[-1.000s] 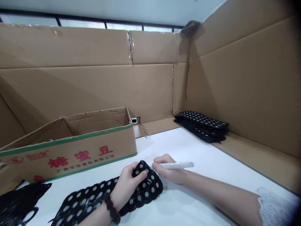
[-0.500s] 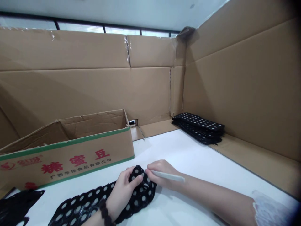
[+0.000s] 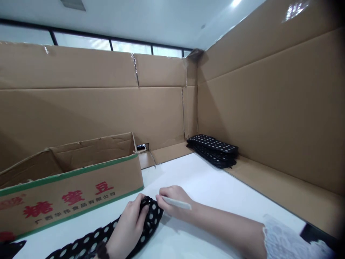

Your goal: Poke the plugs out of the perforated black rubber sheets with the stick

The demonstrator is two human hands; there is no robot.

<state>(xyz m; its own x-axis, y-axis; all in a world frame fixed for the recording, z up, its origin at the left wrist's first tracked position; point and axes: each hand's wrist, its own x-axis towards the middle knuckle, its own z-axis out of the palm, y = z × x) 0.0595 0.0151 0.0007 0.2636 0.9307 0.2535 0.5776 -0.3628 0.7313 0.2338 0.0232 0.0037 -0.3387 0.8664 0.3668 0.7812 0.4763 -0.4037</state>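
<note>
A black cloth piece with white polka dots (image 3: 88,241) lies along the white table, its edges gathered. My left hand (image 3: 129,221) is closed on its upper end, thumb on top and fingers behind. Close by on the right, my right hand (image 3: 174,202) is closed around a slim white tool (image 3: 179,203), whose back end sticks out toward the wrist. The tool's front tip is hidden at the cloth's edge, so I cannot tell what kind of tool it is. My right fingertips are at the cloth's right edge.
An open cardboard box (image 3: 88,194) with green tape and red lettering stands on the left. A stack of black dotted cloth pieces (image 3: 212,149) lies at the back right. Tall cardboard walls (image 3: 256,108) enclose the table (image 3: 172,169). More black material (image 3: 12,249) shows at lower left.
The view has shifted, so things appear further left and a little lower. My left hand now grips the cloth's end more tightly, bunching it; the right still holds the white tool.
</note>
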